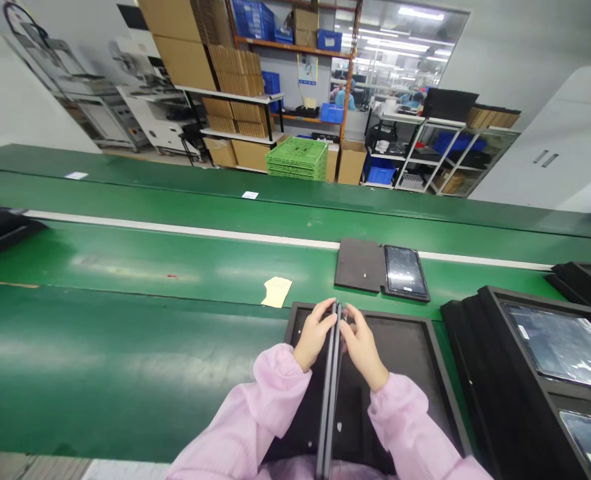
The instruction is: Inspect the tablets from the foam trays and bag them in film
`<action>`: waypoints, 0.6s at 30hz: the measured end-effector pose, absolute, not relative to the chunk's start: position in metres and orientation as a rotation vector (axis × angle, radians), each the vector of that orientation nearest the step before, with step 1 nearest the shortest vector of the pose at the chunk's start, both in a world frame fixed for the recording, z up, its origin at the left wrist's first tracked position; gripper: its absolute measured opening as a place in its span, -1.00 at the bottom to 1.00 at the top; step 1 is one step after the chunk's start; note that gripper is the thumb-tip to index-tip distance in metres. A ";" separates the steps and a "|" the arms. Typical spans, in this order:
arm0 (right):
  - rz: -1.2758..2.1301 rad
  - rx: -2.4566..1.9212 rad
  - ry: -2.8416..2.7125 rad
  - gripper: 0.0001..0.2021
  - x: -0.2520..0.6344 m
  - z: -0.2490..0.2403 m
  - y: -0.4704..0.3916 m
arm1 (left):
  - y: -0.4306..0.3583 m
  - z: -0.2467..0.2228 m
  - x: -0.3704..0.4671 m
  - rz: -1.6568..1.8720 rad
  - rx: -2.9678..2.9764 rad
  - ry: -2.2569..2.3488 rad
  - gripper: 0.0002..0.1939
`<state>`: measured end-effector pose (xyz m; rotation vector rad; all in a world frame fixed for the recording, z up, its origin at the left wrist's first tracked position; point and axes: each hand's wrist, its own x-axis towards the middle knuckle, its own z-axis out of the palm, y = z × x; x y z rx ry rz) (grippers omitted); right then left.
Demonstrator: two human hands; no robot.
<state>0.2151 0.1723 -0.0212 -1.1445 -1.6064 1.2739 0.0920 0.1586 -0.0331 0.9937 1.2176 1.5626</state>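
Two thin dark flat panels (330,393) stand on edge, side by side, over a black foam tray (405,347). My left hand (316,333) grips the far end of the panels from the left, fingers and thumb bent round the edge. From the right, my right hand (361,343) holds the same far end, its fingertips pressed near the top. The panels run from my fingertips toward my body. Both sleeves are pink. What lies between the two panels is hidden.
A tablet-like device (406,272) and a dark foam sheet (359,265) lie beyond the tray. Yellow paper (276,291) rests on the green bench (125,360). Stacked foam trays (500,380) with screens stand right; black foam (0,227) lies far left.
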 end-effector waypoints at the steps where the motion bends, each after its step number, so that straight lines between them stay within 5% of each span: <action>1: 1.313 -1.132 -1.594 -0.48 0.214 -0.019 0.181 | 0.160 -0.032 0.092 1.551 0.996 1.197 -0.61; 18: 1.580 -1.021 -1.510 -0.65 0.227 -0.013 0.198 | 0.166 -0.018 0.089 1.377 1.104 1.118 -0.70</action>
